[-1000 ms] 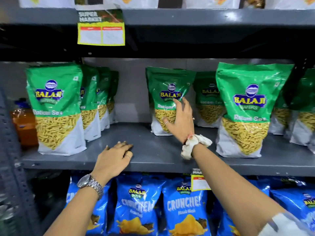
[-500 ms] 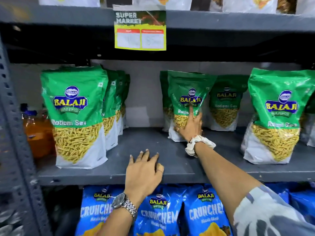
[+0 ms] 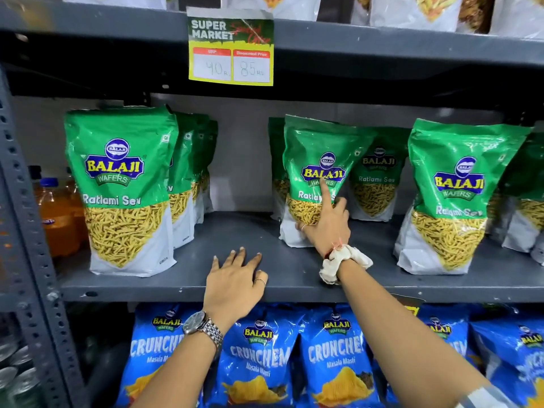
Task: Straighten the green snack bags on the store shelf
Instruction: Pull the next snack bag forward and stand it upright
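Note:
Green Balaji snack bags stand on a grey shelf [image 3: 241, 231]. A front bag [image 3: 117, 172] at the left has several more bags [image 3: 184, 172] lined up behind it. The middle green bag [image 3: 318, 142] stands tilted, in front of another green bag [image 3: 378, 184]. My right hand [image 3: 326, 222] grips the middle bag's lower front, index finger pointing up over the label. Another green bag [image 3: 459, 172] stands at the right. My left hand [image 3: 232, 284] lies flat on the shelf's front edge, fingers apart, holding nothing.
A yellow price tag [image 3: 231, 51] hangs from the shelf above. Blue Crunchem bags [image 3: 259, 354] fill the shelf below. Orange drink bottles [image 3: 59, 219] stand at the far left beside the perforated grey upright [image 3: 26, 231]. More green bags [image 3: 527, 201] crowd the right edge.
My view has moved closer and to the left. My right hand slid lower on the middle bag and the bag has come forward. My left hand shifted right along the shelf edge.

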A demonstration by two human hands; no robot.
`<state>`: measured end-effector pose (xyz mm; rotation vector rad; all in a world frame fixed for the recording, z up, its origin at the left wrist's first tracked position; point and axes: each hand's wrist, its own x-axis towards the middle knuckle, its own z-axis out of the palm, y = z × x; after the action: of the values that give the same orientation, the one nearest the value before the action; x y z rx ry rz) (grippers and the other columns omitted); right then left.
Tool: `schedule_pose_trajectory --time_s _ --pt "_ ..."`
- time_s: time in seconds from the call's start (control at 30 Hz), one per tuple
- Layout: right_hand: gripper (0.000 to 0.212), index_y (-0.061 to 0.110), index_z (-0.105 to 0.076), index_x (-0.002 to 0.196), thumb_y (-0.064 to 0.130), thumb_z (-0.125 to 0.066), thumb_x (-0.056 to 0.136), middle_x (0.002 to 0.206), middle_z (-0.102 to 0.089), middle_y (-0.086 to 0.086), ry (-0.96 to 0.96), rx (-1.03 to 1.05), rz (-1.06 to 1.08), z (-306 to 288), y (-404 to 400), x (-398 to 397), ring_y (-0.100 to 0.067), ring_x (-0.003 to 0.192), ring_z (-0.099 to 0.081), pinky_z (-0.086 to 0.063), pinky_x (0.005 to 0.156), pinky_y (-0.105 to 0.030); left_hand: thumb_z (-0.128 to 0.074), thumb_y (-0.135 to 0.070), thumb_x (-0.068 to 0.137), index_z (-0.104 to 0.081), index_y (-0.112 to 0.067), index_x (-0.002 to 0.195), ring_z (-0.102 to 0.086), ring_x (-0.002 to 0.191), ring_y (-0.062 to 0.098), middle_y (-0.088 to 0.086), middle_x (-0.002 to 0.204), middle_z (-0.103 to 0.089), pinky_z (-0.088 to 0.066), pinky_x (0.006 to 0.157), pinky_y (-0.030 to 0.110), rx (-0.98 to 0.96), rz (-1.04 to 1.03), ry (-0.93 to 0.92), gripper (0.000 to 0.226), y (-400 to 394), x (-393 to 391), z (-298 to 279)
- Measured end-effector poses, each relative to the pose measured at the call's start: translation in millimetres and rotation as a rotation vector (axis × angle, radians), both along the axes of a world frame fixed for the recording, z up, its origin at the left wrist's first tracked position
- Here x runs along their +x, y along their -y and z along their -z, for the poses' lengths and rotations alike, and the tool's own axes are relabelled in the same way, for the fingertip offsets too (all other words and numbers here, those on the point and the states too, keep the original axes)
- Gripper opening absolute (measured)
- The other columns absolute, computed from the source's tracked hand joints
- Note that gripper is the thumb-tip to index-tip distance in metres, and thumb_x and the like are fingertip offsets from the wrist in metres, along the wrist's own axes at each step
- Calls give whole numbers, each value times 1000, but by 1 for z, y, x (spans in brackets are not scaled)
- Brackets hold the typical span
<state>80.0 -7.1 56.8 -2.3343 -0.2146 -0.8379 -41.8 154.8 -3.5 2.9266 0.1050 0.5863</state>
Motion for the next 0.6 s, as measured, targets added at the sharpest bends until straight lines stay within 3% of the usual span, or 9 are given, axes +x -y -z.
schedule_pose_trajectory --time_s 0.2,0.4,0.6 --pt "111 44 -1 148 38 -80 70 123 -38 -15 -20 -68 55 -3 5 -25 -36 108 -47 -52 75 -47 -22 -42 93 -30 -32 144 -20 145 21 5 157 -25 -12 120 47 -18 11 -37 52 0 -1 -3" --pt "111 44 0 148 41 -79 71 120 -39 -14 -9 -114 56 -4 16 -57 -35 103 -48 -51 70 -44 -12 -46 81 -31 -31 144 -21 144 21 5 156 -26 -11 119 47 -23 17 -37 67 1 -3 -3" --pt "110 45 -2 148 44 -78 69 120 -39 -13 31 -110 78 0 21 -90 -35 105 -46 -50 65 -42 -18 -44 91 -29 -31 144 -20 145 21 5 157 -25 -11 120 47 -26 15 -46 56 -1 -1 -3"
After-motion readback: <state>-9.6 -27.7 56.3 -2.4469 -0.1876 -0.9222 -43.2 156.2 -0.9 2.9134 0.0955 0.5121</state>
